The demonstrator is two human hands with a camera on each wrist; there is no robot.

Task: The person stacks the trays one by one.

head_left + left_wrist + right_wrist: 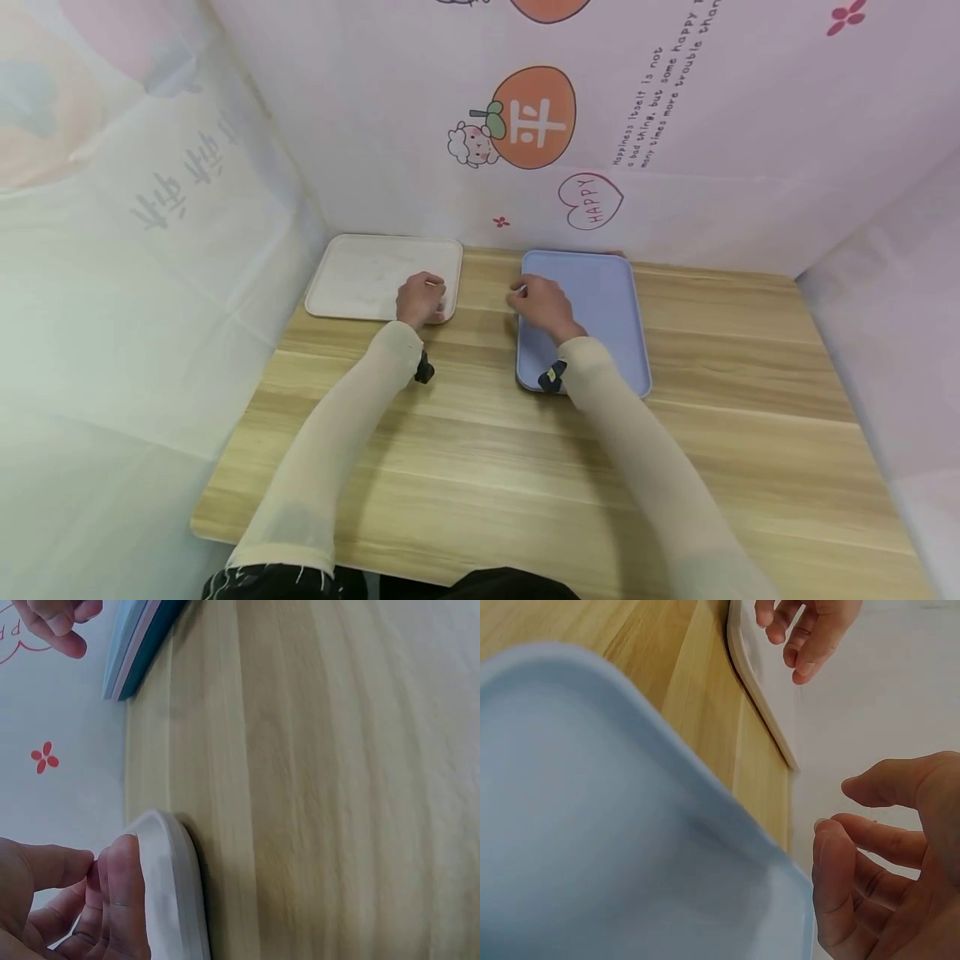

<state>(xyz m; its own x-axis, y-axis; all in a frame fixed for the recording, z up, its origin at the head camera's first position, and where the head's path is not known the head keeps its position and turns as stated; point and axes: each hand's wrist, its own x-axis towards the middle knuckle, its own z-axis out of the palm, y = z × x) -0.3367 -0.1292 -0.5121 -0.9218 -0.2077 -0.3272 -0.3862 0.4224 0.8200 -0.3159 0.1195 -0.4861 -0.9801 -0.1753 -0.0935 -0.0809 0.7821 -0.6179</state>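
My left hand point(420, 297) hovers over the right part of a white rectangular tray point(356, 279). Its fingers are loosely bent, with the thumb close to the index finger, and nothing shows between them in the left wrist view. The right hand point(543, 302) is above the left side of a light blue tray point(603, 312). In the right wrist view a gap separates its thumb from its loosely bent fingers point(834, 877), and they hold nothing. Pink and dark teal layers point(139, 660) show under the blue rim in the left wrist view.
Both trays lie at the back of a wooden table point(465, 467), against a printed white curtain point(390, 108). More curtain hangs at the left and right. A strip of bare wood separates the trays. Small black devices point(552, 377) sit on the wrists.
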